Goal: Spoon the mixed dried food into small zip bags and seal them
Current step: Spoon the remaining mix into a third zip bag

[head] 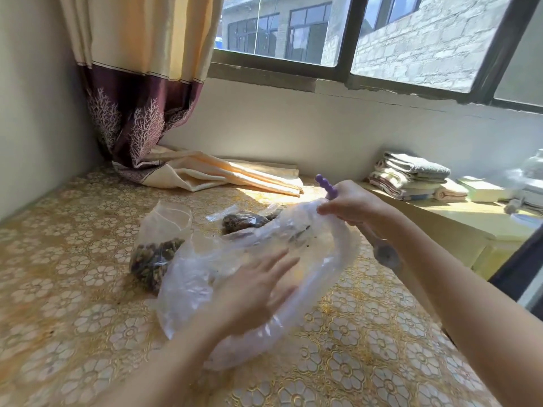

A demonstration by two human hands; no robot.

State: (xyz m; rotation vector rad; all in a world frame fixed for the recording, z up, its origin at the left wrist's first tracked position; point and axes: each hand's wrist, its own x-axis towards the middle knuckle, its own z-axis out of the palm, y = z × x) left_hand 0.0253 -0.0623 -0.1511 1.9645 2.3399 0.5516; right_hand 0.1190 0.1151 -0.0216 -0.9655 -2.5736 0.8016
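Large clear bag (308, 245), nearly emptied, is being lifted off the counter (73, 289): its rim and the purple spoon (327, 188) are being clenched by the right hand (352, 205); the left hand (249, 292), fingers released, is being spread against its side. Filled zip bags (155, 257) are lying just behind. Remnants are best shaken into one corner before spooning.

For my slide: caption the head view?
Left hand flattens large clear bag; right hand grips purple spoon.

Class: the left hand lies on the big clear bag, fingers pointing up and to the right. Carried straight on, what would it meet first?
Probably the right hand, gripping the purple spoon at the large clear bag rim; the left hand stays on plastic until then. Depth is uncertain.
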